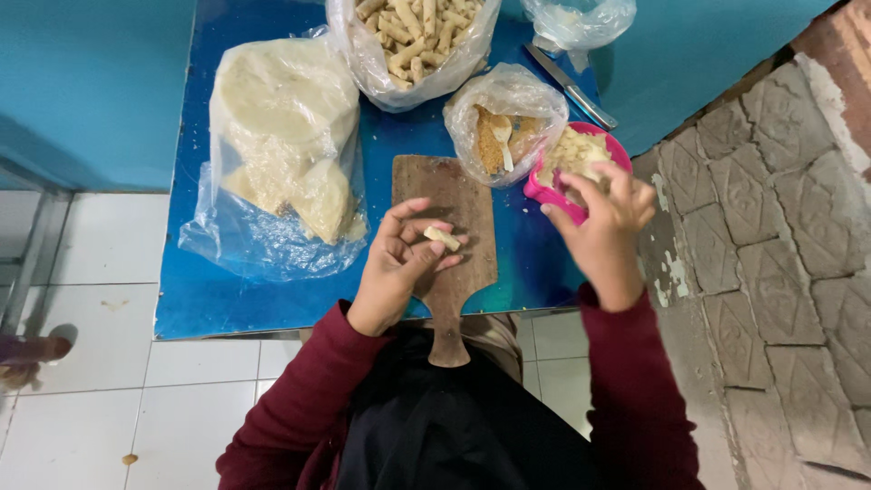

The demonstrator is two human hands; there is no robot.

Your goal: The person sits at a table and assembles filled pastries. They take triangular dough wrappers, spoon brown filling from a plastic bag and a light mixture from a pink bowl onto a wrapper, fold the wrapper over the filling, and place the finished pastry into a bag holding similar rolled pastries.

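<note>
My left hand (pixel 402 263) hovers over a wooden cutting board (pixel 454 195) and pinches a small pale piece of dough (pixel 442 238) between thumb and fingers. My right hand (pixel 604 220) reaches into a pink bowl (pixel 555 194) of pale filling pieces (pixel 575 152), its fingers curled at the rim; whether it holds anything is hidden. Both sleeves are dark red.
On the blue table (pixel 204 290) lie a large plastic bag of pale dough (pixel 281 145), a bag of rolled pastry sticks (pixel 413 41), a small bag of brown crumbs with a spoon (pixel 501 136), a knife (pixel 572 88) and another clear bag (pixel 576 20). White floor tiles left, paving stones right.
</note>
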